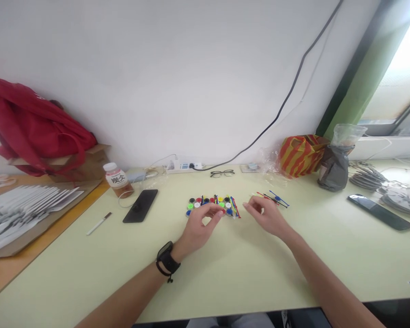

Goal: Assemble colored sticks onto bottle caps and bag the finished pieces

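Observation:
Small round coloured discs (191,206) lie in rows at the middle of the table, in black, red, green, white, blue and yellow. Thin coloured plastic sticks (237,207) stand out among them and along their right side. My left hand (200,228) is over the front of the discs, thumb and forefinger tips close together beside a red disc (223,212). Whether they hold anything is unclear. To the right, my right hand (266,216) hovers with bent fingers, thumb and forefinger apart. Behind it lie more loose sticks (279,198), partly hidden.
A black phone (140,206), a drink bottle (118,180) and a white pen-like stick (99,223) are on the left. Glasses (222,173) and a power strip (184,166) sit by the wall. Bags (302,155) and a dark device (379,212) stand on the right.

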Demonstrator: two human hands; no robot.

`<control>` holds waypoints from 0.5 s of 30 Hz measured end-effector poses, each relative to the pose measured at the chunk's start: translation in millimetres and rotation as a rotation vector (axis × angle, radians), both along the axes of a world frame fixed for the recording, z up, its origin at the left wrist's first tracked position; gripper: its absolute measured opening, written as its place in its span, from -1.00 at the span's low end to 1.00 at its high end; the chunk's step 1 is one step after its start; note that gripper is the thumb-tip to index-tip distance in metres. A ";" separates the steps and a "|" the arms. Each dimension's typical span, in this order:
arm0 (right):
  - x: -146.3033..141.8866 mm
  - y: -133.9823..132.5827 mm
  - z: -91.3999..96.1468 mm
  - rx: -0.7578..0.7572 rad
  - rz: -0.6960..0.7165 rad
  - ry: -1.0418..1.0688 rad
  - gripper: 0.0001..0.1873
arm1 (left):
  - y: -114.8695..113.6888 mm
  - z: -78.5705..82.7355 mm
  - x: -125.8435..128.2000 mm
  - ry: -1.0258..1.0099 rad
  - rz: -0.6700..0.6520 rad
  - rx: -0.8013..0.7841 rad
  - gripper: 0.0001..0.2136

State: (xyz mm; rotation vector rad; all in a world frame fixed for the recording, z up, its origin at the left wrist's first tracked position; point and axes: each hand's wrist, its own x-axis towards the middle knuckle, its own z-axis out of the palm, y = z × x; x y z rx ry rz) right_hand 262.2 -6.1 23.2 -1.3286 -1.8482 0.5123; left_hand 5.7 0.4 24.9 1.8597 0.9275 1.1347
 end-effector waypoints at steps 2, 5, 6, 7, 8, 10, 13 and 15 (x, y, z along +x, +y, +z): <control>-24.1 -6.3 21.7 -0.080 0.225 0.145 -0.52 | 6.9 15.8 5.7 -0.039 0.013 -0.003 -0.72; -59.7 -5.2 56.7 -0.060 0.422 0.342 -0.45 | 24.2 43.8 21.7 -0.149 -0.030 0.006 -0.59; -70.1 -0.8 67.7 -0.025 0.455 0.396 -0.43 | 31.3 53.0 28.6 -0.183 -0.046 0.007 -0.53; -79.3 5.5 77.6 0.009 0.474 0.447 -0.42 | 38.8 61.5 35.6 -0.215 -0.054 -0.005 -0.46; -87.3 13.4 86.3 0.042 0.481 0.523 -0.42 | 46.4 69.2 42.2 -0.266 -0.023 -0.011 -0.40; -99.5 31.0 98.9 0.040 0.461 0.738 -0.41 | 60.7 81.8 52.7 -0.343 0.068 -0.026 -0.34; -111.8 52.2 105.0 0.031 0.429 0.887 -0.38 | 77.5 92.4 57.8 -0.353 0.161 -0.014 -0.36; -119.8 58.3 102.2 0.071 0.414 0.913 -0.41 | 85.8 93.5 55.1 -0.317 0.263 0.017 -0.43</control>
